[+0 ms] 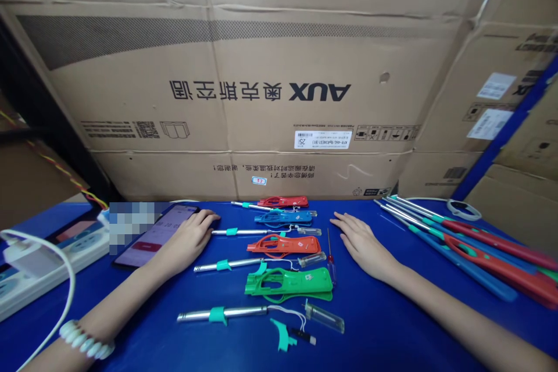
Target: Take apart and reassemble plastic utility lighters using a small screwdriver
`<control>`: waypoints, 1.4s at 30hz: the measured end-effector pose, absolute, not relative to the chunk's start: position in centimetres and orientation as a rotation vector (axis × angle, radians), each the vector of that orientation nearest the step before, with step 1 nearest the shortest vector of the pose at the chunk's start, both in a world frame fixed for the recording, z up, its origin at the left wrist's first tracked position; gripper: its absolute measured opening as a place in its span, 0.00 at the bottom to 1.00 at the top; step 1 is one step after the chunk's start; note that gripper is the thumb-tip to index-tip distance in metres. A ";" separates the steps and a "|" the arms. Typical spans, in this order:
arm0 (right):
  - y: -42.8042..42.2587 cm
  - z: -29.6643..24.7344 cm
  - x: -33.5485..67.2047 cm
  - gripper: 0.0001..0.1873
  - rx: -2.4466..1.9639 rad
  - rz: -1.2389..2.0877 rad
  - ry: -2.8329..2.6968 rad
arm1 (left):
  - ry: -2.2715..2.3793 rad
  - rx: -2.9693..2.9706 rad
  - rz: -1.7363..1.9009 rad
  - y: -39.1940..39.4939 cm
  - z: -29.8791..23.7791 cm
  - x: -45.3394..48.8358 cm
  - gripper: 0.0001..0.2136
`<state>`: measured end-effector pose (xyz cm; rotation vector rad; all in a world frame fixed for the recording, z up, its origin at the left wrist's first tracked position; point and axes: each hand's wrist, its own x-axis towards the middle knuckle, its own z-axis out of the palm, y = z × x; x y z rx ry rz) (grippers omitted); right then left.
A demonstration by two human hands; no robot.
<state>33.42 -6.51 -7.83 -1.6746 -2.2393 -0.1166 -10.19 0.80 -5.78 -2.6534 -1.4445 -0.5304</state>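
My left hand (195, 235) lies palm down with its fingers extended, beside a phone (150, 237) and partly over its edge. On the other side my right hand (364, 244) rests flat, fingers stretched toward a small screwdriver (331, 258). Between the hands, rows of taken-apart stick lighters are laid out. A green lighter shell (290, 285) is nearest, then an orange shell (285, 246), a blue shell (285, 218) and a red shell (283, 201). Metal tubes (242, 310) with teal clips and wires, clear fuel tanks (325, 318) and a teal trigger piece (283, 335) lie alongside.
Several whole stick lighters (483, 247) lie at the right. A white power strip (82, 247) with a plugged-in charger (32, 256) and cable stands at the left. Large cardboard (261, 46) walls off the back of the blue table (375, 331). A coiled white cable (464, 209) sits at the back right.
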 end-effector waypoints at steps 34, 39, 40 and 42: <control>-6.6 -7.6 33.4 0.23 -1.658 -0.129 -2.240 | -1.445 -2.650 -0.519 0.8 -5.7 -10.2 0.15; -6.7 -7.6 33.3 0.23 -1.667 -0.129 -2.238 | -1.435 -2.653 -0.523 0.7 -5.6 -10.2 0.15; -6.7 -7.6 33.3 0.23 -1.669 -0.129 -2.239 | -1.435 -2.652 -0.525 0.7 -5.6 -10.2 0.15; -6.7 -7.6 33.3 0.23 -1.669 -0.130 -2.241 | -1.438 -2.649 -0.532 0.7 -5.7 -10.2 0.15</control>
